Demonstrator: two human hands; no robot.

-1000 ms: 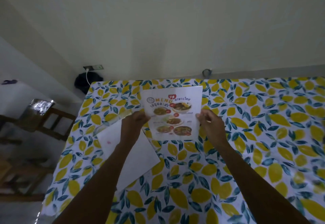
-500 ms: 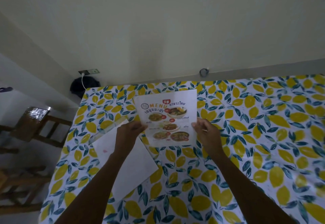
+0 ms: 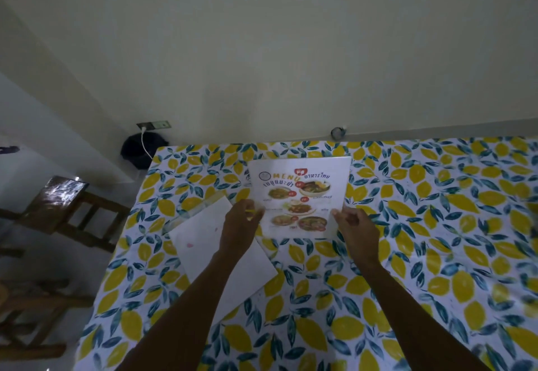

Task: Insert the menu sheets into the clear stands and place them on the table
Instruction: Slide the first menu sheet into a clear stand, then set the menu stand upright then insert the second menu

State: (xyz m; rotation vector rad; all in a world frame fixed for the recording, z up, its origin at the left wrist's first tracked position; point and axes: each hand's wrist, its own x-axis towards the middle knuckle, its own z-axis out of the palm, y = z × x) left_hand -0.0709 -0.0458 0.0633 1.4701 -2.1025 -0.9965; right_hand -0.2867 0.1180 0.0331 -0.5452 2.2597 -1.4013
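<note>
A printed menu sheet with food photos stands upright near the table's far edge, apparently inside a clear stand whose edges are hard to make out. My left hand touches its lower left edge. My right hand pinches its lower right corner. A blank white sheet lies flat on the lemon-print tablecloth, to the left and partly under my left forearm. A second clear stand lies just beyond that sheet, barely visible.
The table butts against a pale wall. A small round object sits at the wall behind the table. Wooden chairs stand off the table's left edge, below a wall socket and a dark bag.
The menu sheet has moved slightly away from me and lower toward the tabletop. Both hands stayed at its lower edges, and the right hand shifted to the corner.
</note>
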